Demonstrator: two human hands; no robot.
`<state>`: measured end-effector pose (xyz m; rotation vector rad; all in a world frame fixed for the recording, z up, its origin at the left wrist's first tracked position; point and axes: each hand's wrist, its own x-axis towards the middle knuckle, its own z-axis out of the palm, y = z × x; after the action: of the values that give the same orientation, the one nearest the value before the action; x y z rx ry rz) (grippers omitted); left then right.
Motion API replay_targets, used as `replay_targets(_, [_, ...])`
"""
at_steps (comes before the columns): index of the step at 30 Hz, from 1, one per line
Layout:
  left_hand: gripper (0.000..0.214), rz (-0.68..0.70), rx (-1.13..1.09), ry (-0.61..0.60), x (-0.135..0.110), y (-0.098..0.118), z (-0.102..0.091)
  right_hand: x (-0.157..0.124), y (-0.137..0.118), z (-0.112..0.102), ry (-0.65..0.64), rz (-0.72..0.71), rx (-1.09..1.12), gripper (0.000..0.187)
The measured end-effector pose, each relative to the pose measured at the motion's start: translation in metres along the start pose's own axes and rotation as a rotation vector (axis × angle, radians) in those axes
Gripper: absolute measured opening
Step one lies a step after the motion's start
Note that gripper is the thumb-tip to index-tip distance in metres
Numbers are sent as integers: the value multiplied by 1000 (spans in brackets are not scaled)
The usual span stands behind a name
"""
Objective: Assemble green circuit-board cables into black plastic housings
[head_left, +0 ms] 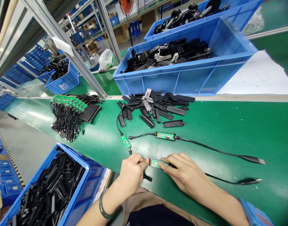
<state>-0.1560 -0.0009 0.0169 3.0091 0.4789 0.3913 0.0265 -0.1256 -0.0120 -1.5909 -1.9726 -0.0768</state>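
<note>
L hand [132,169] & R hand [183,171]: grip pinched on opp. ends of green PCB [155,163], prob. to steady it

Narrow green PCB [155,163] — component side up, lengthwise L–R, partly hidden; blk. cable [225,179] w/ metal-tipped plug [250,181] trails R.

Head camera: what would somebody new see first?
Probably the left hand and right hand, low in the middle, holding a small green circuit board. Next, perhaps the big blue plastic bin beyond them, with a heap of mostly black casings in front. On the left, black cables spread from rows of green boards.
</note>
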Motion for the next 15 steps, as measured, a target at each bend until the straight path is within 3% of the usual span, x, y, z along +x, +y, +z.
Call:
replay_targets(7, [26, 147, -28, 94, 2, -13, 0, -2, 0, 1, 16, 24, 1, 29])
replay_targets(15, [25, 70, 215, 64, -8, 15, 6, 0, -4, -1, 22, 76, 23, 32])
